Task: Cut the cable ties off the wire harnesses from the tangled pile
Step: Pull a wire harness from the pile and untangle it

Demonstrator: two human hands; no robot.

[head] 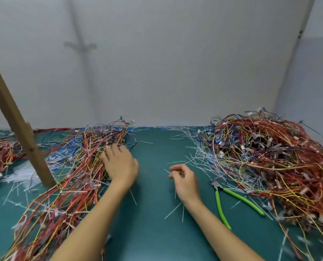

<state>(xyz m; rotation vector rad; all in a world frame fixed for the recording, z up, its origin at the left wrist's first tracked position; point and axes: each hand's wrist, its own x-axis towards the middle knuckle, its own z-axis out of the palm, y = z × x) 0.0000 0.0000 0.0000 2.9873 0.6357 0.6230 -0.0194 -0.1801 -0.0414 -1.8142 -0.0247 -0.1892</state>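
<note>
At the far left edge of the table, a small bundle of red wires sits behind a slanted wooden post. The post's foot stands on the green mat, against the long spread of wire harnesses. That spread runs from the back wall to the near edge and fills most of your left side.

Your left hand lies palm down on the right edge of the spread. Its fingers are fairly straight, reach into the strands and grip nothing.

Between your two forearms the mat is mostly bare, with only a few loose cut cable ties on it. This is your widest open lane, and it runs back to the wall.

Your right hand hovers over the lane with its fingers loosely curled and the thumb close to the index finger. A thin white strip lies at the fingertips, but you cannot tell whether it is pinched.

Just right of that hand, the green-handled cutters lie on the mat with their handles spread, touched by neither hand. Their jaws point toward the tangled pile, which heaps up against the right wall and spills off the near right edge. A fringe of white tie scraps borders the pile's left side.
</note>
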